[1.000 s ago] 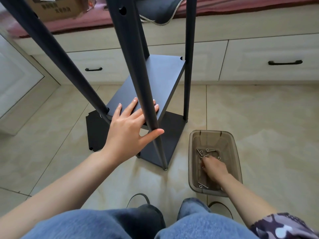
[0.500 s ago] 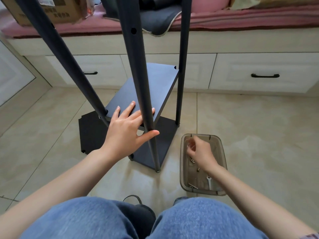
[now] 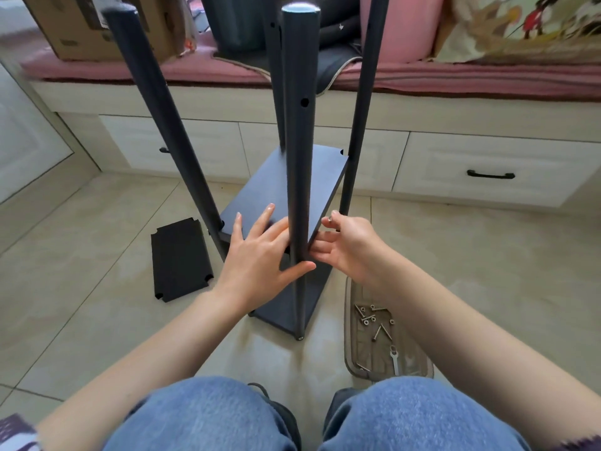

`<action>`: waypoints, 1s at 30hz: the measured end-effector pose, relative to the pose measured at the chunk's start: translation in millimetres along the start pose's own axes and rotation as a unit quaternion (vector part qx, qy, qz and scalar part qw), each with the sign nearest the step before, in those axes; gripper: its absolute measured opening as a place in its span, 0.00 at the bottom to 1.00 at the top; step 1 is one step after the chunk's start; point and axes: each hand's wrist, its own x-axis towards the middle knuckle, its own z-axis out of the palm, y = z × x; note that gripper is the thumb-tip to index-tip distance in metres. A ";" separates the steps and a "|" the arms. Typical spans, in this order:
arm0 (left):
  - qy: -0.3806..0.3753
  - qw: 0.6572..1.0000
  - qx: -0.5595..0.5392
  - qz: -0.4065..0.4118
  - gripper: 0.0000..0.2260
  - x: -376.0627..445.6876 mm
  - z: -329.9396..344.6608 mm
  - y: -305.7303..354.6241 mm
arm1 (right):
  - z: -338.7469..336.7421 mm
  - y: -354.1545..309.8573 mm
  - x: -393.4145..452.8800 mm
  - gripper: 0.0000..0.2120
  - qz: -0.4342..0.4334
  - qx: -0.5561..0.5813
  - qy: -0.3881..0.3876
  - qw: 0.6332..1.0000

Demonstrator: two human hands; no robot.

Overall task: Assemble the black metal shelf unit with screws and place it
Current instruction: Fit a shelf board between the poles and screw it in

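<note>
In the head view, the black shelf unit is seen standing on the tiled floor at the centre, with four dark posts rising toward the camera. The near post is flanked by both hands. The left hand is laid on the middle shelf panel at 9 o'clock of that post, its fingers spread and straight and its thumb stretched across the front of the post. The right hand is held at 3 o'clock of the post, just beside the panel's edge; a small silver screw is pinched at its raised fingertips, while the other fingers are loosely extended toward the post. A loose black panel lies flat on the floor at 9 o'clock of the unit. A translucent brown tray holding screws and a small wrench sits at 4 o'clock, partly hidden by the right forearm. White drawers run along the back, at 12 o'clock.
</note>
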 end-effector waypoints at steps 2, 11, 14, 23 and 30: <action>0.000 1.000 -0.001 -0.005 0.40 0.2 -0.8 -2.6 | 2.5 0.0 0.6 0.15 -0.007 -0.034 0.015 0.999; 0.009 0.999 -0.031 0.018 0.37 3.3 -8.0 -10.8 | 4.2 -4.8 7.3 0.14 0.005 -0.079 0.031 0.996; -0.001 0.997 -0.080 0.022 0.35 2.3 -6.9 -10.5 | 3.2 -6.7 7.2 0.14 0.015 -0.089 0.028 0.996; -0.042 0.998 -0.034 0.017 0.37 3.9 -8.9 -11.2 | 2.7 -7.9 7.1 0.14 -0.012 -0.129 0.030 0.991; -0.038 0.998 -0.049 0.014 0.38 0.5 -8.9 -8.1 | -6.8 7.8 1.9 0.16 0.016 -0.079 -0.002 0.997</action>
